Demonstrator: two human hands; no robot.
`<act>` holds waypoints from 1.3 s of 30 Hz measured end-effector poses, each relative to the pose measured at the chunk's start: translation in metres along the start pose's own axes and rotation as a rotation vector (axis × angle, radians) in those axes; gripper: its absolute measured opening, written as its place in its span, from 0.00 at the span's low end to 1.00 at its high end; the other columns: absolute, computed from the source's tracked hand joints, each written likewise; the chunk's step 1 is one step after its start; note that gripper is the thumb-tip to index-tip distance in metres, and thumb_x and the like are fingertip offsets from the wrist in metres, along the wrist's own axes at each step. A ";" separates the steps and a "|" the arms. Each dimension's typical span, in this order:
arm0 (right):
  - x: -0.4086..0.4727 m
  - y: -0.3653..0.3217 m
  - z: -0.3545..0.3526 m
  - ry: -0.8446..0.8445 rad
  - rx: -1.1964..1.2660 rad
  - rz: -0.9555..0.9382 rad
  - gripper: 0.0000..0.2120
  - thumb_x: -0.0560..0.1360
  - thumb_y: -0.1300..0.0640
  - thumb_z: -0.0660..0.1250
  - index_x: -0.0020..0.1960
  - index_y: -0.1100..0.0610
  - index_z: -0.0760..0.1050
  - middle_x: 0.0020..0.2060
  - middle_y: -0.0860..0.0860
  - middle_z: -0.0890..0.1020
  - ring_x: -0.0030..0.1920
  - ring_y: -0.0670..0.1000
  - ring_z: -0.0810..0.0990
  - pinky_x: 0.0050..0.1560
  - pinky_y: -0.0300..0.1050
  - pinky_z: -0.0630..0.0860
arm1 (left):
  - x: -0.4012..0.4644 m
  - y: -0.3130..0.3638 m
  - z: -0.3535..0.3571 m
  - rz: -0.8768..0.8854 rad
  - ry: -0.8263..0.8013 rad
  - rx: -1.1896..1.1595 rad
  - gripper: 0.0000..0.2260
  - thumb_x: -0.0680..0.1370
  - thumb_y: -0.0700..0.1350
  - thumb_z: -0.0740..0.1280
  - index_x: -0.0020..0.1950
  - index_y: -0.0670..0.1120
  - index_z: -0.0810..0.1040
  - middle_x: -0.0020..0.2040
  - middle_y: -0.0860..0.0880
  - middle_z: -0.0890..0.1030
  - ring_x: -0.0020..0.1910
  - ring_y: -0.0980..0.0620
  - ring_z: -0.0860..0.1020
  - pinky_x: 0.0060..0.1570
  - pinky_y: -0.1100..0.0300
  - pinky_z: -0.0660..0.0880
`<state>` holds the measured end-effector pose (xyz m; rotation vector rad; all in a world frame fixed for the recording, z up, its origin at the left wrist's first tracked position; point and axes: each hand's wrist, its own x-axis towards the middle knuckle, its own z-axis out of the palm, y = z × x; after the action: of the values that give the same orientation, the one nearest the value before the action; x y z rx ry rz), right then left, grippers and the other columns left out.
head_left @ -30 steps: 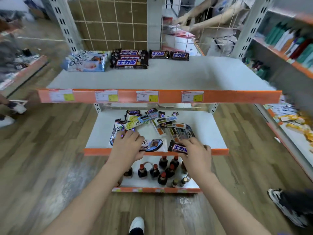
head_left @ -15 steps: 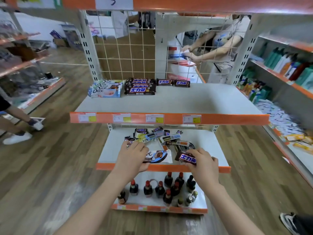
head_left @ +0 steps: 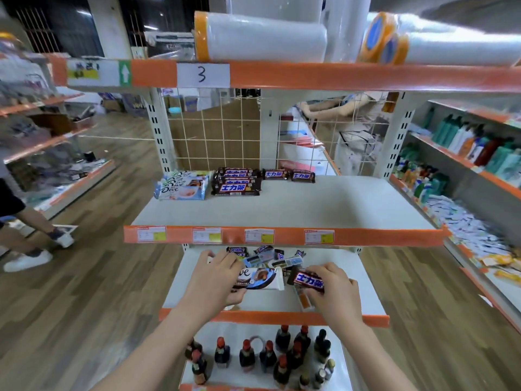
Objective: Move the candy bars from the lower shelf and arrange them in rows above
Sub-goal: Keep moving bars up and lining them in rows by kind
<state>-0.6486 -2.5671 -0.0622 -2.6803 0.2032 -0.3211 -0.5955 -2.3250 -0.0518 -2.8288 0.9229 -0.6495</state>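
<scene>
My left hand grips a white and blue Dove bar above the lower shelf. My right hand holds a brown Snickers bar beside it. Several loose candy bars lie in a heap at the back of the lower shelf. On the upper shelf, at the back left, lie a stack of Dove bars, a stack of Snickers bars and two single Snickers bars in a row.
Dark bottles with red caps stand on the bottom shelf. Plastic film rolls lie on the top shelf marked 3. A wire grid backs the upper shelf; a person works behind it. Another person's feet are at left.
The view has tilted up, showing the top shelf. Both hands have lifted their bars slightly off the lower shelf, the left now gripping the Dove bar.
</scene>
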 end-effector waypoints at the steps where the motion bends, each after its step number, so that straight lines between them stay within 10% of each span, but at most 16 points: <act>1: 0.004 -0.002 -0.002 0.003 0.001 -0.011 0.18 0.73 0.52 0.70 0.62 0.45 0.74 0.53 0.41 0.74 0.57 0.46 0.72 0.49 0.42 0.58 | 0.002 -0.002 -0.001 -0.002 0.008 -0.004 0.18 0.57 0.58 0.74 0.41 0.49 0.80 0.38 0.53 0.79 0.40 0.52 0.78 0.45 0.55 0.62; 39: 0.211 -0.029 0.002 0.109 -0.129 -0.068 0.18 0.72 0.52 0.68 0.61 0.47 0.75 0.57 0.44 0.76 0.59 0.48 0.73 0.57 0.47 0.64 | 0.184 -0.115 0.045 -0.029 0.066 -0.056 0.21 0.57 0.58 0.77 0.45 0.50 0.82 0.41 0.54 0.79 0.43 0.51 0.79 0.42 0.52 0.75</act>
<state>-0.4420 -2.5809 -0.0105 -2.8032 0.1710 -0.4920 -0.3810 -2.3403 -0.0002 -2.8916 0.9259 -0.7362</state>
